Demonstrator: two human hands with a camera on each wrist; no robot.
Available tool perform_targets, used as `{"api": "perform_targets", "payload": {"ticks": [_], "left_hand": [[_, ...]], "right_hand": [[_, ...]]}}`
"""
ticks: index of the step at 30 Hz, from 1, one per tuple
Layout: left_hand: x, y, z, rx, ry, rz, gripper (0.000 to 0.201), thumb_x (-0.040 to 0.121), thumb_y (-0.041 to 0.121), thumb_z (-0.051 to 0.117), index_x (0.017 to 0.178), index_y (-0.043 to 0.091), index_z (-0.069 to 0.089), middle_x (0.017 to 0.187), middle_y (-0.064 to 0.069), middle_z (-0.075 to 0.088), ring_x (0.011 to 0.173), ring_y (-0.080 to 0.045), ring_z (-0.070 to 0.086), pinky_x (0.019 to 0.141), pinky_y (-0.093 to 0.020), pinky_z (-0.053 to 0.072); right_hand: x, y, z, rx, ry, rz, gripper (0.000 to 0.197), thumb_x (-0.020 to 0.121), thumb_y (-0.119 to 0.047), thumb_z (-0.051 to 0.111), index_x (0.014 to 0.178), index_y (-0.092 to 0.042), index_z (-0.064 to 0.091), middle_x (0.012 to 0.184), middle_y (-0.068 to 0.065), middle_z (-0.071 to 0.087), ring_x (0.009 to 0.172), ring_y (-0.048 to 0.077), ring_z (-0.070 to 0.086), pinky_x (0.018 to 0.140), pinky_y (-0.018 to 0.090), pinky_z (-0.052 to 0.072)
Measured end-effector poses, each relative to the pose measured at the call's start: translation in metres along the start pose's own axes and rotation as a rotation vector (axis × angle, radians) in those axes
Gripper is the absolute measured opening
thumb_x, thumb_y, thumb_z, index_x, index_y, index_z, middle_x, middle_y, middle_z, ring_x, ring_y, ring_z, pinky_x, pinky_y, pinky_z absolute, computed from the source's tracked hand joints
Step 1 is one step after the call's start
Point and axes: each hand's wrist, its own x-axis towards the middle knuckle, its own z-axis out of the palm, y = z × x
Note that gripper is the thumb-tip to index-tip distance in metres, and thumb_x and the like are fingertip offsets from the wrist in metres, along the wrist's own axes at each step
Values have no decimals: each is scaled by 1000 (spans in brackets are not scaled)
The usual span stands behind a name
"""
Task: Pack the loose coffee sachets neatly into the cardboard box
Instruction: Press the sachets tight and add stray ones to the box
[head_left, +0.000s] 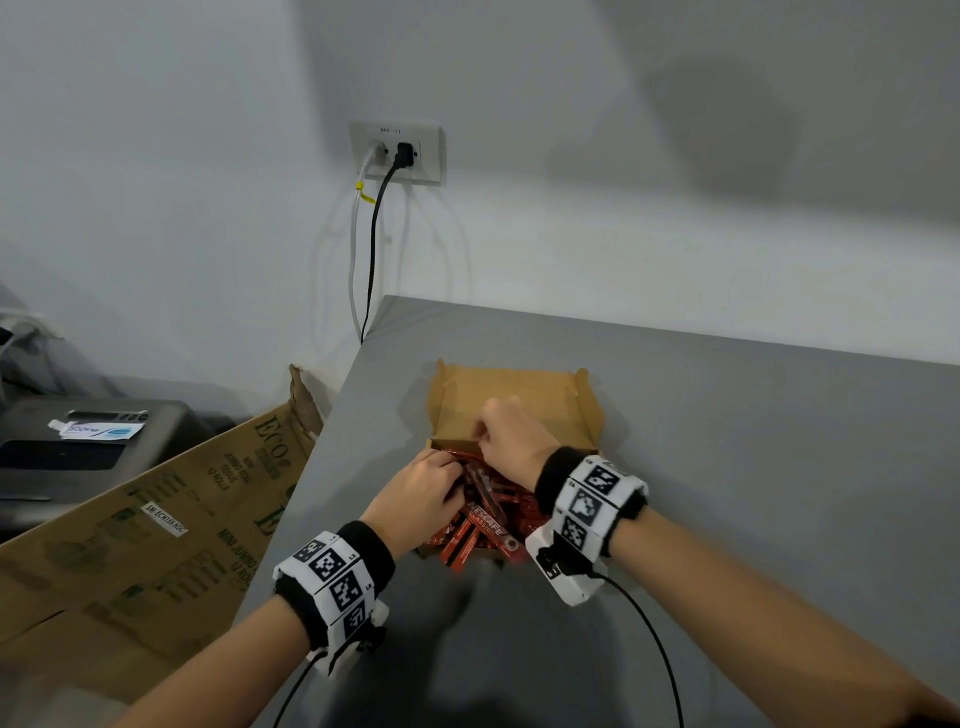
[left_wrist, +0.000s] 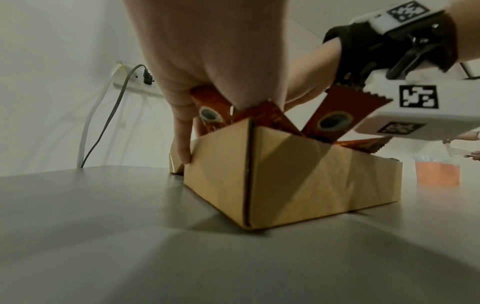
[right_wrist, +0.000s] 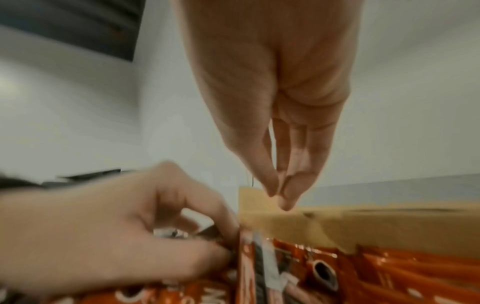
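Observation:
The open cardboard box (head_left: 511, 400) sits on the grey table (head_left: 727, 467), its lid flap lying back toward the wall. Several red coffee sachets (head_left: 488, 525) lie jumbled in it, some sticking up over the near wall (left_wrist: 330, 121). My left hand (head_left: 421, 493) reaches in from the left and grips a bunch of sachets (right_wrist: 376, 267) with curled fingers; one finger rests outside the box wall (left_wrist: 285, 174). My right hand (head_left: 511, 441) hovers over the box's far side. In the right wrist view its fingers (right_wrist: 280, 191) point down straight, thumb tip against them, nothing between.
A large flattened carton (head_left: 156, 519) leans against the table's left edge, with a black machine (head_left: 78, 441) behind it. Cables hang from a wall socket (head_left: 397, 153) beyond the table corner. An orange cup (left_wrist: 437, 172) stands on the table right of the box.

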Motion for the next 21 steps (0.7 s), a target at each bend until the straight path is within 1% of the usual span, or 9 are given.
{"api": "perform_targets", "payload": {"ticks": [2, 5, 7, 9, 11, 12, 14, 18, 21], "left_hand": [[1, 2, 0, 14, -6, 10, 29, 92, 20, 44, 82, 6, 68, 88, -4, 66, 89, -19, 58, 90, -21, 36], [3, -3, 1, -14, 13, -22, 23, 93, 18, 47, 97, 6, 66, 103, -4, 63, 102, -17, 52, 96, -21, 35], [2, 1, -1, -14, -13, -18, 28, 91, 19, 42, 88, 5, 67, 93, -4, 65, 93, -20, 57, 90, -21, 34], [3, 1, 1, 33, -26, 19, 35, 87, 21, 37, 75, 6, 66, 80, -4, 66, 81, -22, 61, 86, -23, 34], [3, 2, 0, 66, -19, 8, 29, 91, 16, 40, 90, 5, 66, 95, -6, 65, 96, -21, 57, 91, -21, 35], [2, 0, 0, 42, -29, -23, 26, 93, 13, 41, 100, 4, 64, 106, -7, 63, 104, -21, 53, 95, -21, 34], [3, -1, 0, 14, -49, -80, 26, 95, 8, 40, 112, 3, 60, 117, -10, 59, 114, -21, 48, 100, -23, 29], [3, 2, -1, -10, -60, -84, 33, 94, 3, 37, 124, 6, 51, 124, -9, 56, 119, -21, 45, 101, -18, 25], [3, 2, -2, -45, -57, -97, 38, 94, 0, 36, 130, 9, 45, 127, -7, 54, 120, -19, 44, 99, -14, 23]], "right_hand": [[-12, 2, -3, -13, 7, 5, 17, 92, -18, 51, 94, -7, 65, 91, 9, 66, 82, 23, 62, 77, 38, 55], [-39, 3, -5, -83, -133, -6, 40, 88, -47, 56, 88, -7, 61, 83, 7, 64, 73, 20, 61, 69, 34, 54], [-51, 5, 0, -82, -218, 11, 43, 81, -53, 62, 83, -10, 56, 81, 5, 61, 72, 20, 58, 65, 31, 48], [-53, 6, 9, -60, -244, 8, 42, 78, -47, 68, 89, -8, 57, 87, 6, 63, 80, 21, 60, 67, 31, 47], [-49, 5, 17, -3, -217, 32, 39, 79, -38, 70, 98, -6, 58, 95, 9, 65, 88, 25, 62, 71, 32, 49], [-46, 5, 19, 24, -201, 54, 37, 80, -34, 70, 100, -6, 58, 96, 11, 65, 90, 27, 62, 71, 32, 48], [-42, 4, 20, 56, -193, 77, 33, 80, -28, 68, 100, -4, 57, 98, 13, 64, 92, 29, 61, 70, 30, 45], [-39, 0, 15, 16, -210, 59, 33, 80, -23, 66, 103, -2, 55, 108, 15, 56, 98, 32, 57, 74, 32, 43], [-38, -1, 10, 116, -166, 66, 24, 80, -17, 65, 99, -5, 57, 100, 12, 62, 91, 29, 62, 73, 33, 49]]}}
